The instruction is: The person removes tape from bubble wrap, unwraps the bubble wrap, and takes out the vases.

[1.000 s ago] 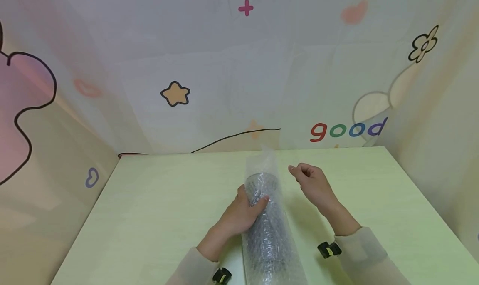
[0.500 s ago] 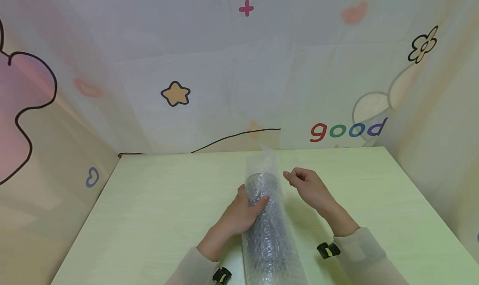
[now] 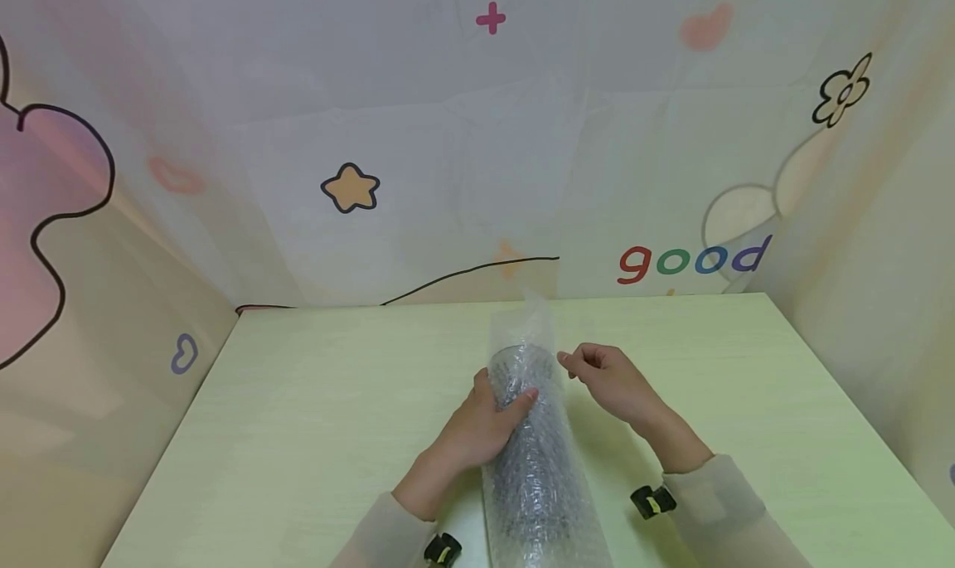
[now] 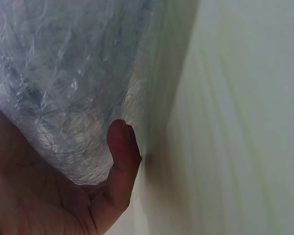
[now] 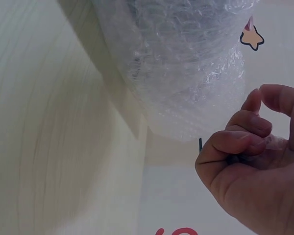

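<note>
A tall cylindrical object wrapped in clear bubble wrap (image 3: pixel 539 468) lies lengthwise on the table, its near end cut off by the lower frame edge. My left hand (image 3: pixel 477 427) grips its left side near the far end, thumb across the top; one fingertip curls around the wrap in the left wrist view. Just right of the roll, apart from it, is my right hand (image 3: pixel 615 381), its fingers curled and thumb close to the index finger. A small glossy scrap of clear film (image 5: pixel 275 142) shows between its curled fingers and palm. What the wrap encloses is blurred by the plastic.
The pale green table (image 3: pixel 313 419) extends to both sides of the roll. A printed cloth backdrop (image 3: pixel 448 137) stands behind and beside it. The empty end of the wrap (image 3: pixel 522 323) reaches toward the table's back edge.
My right hand has moved a little left and down, closer to the wrapped roll's far end. The left hand and the roll have stayed in place.
</note>
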The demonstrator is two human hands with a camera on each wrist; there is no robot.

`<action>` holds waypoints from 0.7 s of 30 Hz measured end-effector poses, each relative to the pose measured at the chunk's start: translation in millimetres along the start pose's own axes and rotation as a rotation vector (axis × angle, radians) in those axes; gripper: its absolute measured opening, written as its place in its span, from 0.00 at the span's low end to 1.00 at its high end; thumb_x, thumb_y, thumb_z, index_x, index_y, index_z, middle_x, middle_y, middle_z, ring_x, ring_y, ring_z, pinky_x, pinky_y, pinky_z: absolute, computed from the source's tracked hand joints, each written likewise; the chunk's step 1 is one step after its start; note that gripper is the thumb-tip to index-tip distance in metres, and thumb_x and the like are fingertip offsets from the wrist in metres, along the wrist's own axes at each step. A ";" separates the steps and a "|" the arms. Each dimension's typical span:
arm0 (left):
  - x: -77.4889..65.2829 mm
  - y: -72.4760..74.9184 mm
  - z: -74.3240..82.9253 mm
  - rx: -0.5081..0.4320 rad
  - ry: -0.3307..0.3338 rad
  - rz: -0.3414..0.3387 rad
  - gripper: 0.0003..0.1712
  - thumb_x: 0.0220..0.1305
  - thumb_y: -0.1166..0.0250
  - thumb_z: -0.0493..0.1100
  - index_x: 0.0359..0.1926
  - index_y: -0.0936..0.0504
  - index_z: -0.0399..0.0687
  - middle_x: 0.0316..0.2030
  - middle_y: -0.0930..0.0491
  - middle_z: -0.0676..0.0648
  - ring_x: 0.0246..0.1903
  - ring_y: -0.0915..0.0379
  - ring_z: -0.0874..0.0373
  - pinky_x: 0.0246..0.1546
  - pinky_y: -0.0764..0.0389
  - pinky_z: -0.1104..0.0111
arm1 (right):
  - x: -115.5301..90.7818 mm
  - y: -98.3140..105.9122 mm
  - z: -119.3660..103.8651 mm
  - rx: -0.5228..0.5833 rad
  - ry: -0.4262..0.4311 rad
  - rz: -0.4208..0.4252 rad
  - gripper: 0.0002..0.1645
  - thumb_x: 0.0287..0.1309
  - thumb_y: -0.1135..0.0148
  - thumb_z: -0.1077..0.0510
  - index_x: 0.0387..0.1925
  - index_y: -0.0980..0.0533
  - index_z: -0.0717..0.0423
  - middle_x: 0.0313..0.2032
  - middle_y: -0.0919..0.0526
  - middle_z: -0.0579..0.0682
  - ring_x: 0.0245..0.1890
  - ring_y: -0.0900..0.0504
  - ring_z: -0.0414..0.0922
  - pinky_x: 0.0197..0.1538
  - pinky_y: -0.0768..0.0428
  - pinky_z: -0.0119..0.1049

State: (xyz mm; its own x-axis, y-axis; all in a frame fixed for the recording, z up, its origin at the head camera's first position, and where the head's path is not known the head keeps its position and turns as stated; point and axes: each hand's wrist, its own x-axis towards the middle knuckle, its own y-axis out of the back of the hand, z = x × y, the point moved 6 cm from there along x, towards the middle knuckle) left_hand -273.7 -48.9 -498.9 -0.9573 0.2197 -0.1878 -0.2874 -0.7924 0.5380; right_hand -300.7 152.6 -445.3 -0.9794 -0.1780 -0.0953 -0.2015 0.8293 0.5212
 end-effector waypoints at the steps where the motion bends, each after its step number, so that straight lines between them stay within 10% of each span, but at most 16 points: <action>1: -0.2 0.1 -0.1 -0.001 -0.002 -0.002 0.67 0.67 0.50 0.81 0.82 0.60 0.35 0.79 0.45 0.30 0.74 0.39 0.32 0.67 0.29 0.39 | 0.2 -0.9 0.6 0.000 -0.004 -0.006 0.24 0.76 0.44 0.41 0.31 0.24 0.56 0.27 0.34 0.47 0.29 0.35 0.47 0.32 0.36 0.38; 21: 0.6 0.6 0.2 0.005 -0.024 -0.003 0.67 0.65 0.49 0.82 0.82 0.60 0.36 0.78 0.44 0.31 0.71 0.35 0.33 0.63 0.25 0.39 | -0.6 -17.4 0.8 -0.047 0.014 -0.119 0.25 0.73 0.41 0.40 0.31 0.23 0.57 0.24 0.37 0.44 0.27 0.39 0.44 0.29 0.39 0.37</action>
State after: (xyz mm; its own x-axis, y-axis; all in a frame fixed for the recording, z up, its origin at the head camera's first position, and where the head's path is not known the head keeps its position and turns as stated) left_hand -274.4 -49.1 -498.5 -0.9568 0.2358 -0.1698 -0.2905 -0.7886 0.5419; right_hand -296.6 138.7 -455.0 -0.9481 -0.2815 -0.1477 -0.3155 0.7758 0.5464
